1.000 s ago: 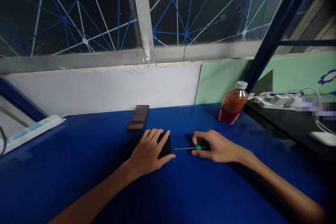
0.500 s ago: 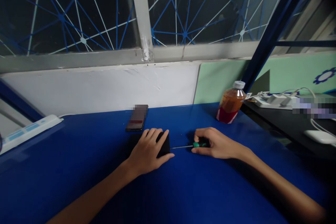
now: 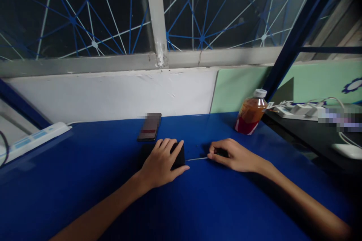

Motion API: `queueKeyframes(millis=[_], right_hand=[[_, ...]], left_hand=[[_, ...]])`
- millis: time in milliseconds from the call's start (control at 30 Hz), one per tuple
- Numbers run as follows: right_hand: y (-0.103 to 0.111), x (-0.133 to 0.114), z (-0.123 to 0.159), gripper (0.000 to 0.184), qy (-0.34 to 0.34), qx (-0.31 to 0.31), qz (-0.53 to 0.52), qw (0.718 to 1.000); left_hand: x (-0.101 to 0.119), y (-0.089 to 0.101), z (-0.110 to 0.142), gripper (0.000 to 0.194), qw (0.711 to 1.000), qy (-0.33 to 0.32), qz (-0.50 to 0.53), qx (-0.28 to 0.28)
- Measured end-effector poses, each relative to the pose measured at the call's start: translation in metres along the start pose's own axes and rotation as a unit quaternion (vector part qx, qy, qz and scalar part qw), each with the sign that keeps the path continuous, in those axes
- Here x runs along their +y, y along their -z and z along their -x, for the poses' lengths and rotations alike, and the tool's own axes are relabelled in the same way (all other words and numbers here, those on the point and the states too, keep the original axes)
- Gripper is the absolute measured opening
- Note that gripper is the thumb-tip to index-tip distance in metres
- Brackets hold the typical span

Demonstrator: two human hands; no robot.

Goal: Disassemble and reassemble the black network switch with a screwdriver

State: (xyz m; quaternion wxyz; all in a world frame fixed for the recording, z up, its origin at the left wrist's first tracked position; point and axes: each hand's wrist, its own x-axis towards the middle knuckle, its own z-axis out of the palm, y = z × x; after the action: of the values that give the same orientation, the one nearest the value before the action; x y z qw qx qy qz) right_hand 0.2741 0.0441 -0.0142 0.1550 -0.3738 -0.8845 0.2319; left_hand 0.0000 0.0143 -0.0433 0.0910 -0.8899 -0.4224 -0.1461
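Note:
A black box-like object [image 3: 179,153] lies on the blue table, largely covered by my left hand [image 3: 162,162]. The fingers of that hand stretch over its top and the thumb runs along its near side, holding it down. From the right, a screwdriver [image 3: 198,158] lies level, its thin metal shaft reaching to the box's right side. My right hand [image 3: 227,153] is closed round the screwdriver's handle, thumb and forefinger pinched at its front end. The handle is almost hidden by the fingers. Whether the tip sits in a screw is too small to tell.
A phone [image 3: 149,127] lies behind the box. At the back right stands a bottle of orange drink [image 3: 251,113] with a white cap. A white power strip [image 3: 35,141] is at the left edge, another power strip [image 3: 299,111] on the black table [image 3: 299,131] at right.
My right thumb and forefinger have closed over the green front of the screwdriver's handle, which showed before. My left hand stays on the box. The whole view has shifted slightly.

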Motion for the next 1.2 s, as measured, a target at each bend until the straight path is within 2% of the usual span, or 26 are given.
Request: queueKeyframes(millis=[267,500,967,1067,1200], right_hand=[[0.0014,0.0055,0.0002,0.033,-0.002,-0.002,-0.002,1.0],[-0.0025,0.0017,0.0001,0.029,-0.021,-0.034,-0.024,0.999],[-0.0021,0.0059,-0.0013,0.033,-0.014,-0.014,0.027,0.999],[-0.0036,0.0026,-0.0005,0.031,-0.032,-0.029,0.015,0.999],[-0.0009,-0.0019,0.0009,0.029,-0.017,-0.019,-0.001,1.0]], left_hand=[[0.0005,-0.0001,0.0011,0.067,1.0,-0.001,-0.002,-0.003],[0.0005,0.0006,0.0004,0.066,1.0,-0.004,-0.001,0.006],[0.0009,0.0018,0.0007,0.065,1.0,-0.009,0.006,0.02],[0.0007,0.002,0.0007,0.065,1.0,-0.008,0.003,0.014],[-0.0004,0.0013,0.0005,0.066,1.0,-0.006,0.006,0.005]])
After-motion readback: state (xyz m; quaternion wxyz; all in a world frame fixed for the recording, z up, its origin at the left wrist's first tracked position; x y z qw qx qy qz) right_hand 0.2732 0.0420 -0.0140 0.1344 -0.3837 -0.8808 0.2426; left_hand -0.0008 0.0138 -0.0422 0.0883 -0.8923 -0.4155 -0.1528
